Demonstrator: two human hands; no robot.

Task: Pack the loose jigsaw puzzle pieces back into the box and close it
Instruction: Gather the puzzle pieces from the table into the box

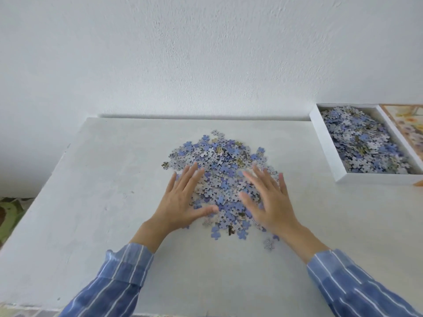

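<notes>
A heap of loose puzzle pieces (223, 177) lies in the middle of the white table (103, 191), mostly blue and grey, many turned pattern-side down. The heap is roughly oval, its longer stretch running from the person's near side away toward the wall (206, 53), with a few stray pieces (269, 243) apart from it at the near right edge.

The person leans over it with both hands flat and spread. The left hand (183, 202) lies palm down on the heap's left flank, fingers splayed and pointing away toward the wall, thumb reaching in across the pieces. The right hand (270, 202) is on the heap's right flank, also palm down and loose, fingers fanned out and angled up and slightly left; it looks a little blurred. Neither hand clutches anything; both are slack and wide, pressing on or hovering just over the pieces, and I cannot tell which. Striped blue sleeves (123, 271) cover both forearms.

Well off to the right, at the far corner of the table, sits the white box (325, 143), lid off and already holding a thick layer of pieces. Its long side runs from the wall toward the near right, slanted in this view. Just beside it on the right, touching its wall, lies the lid (405, 120) with a pale floral picture, only partly in view.
</notes>
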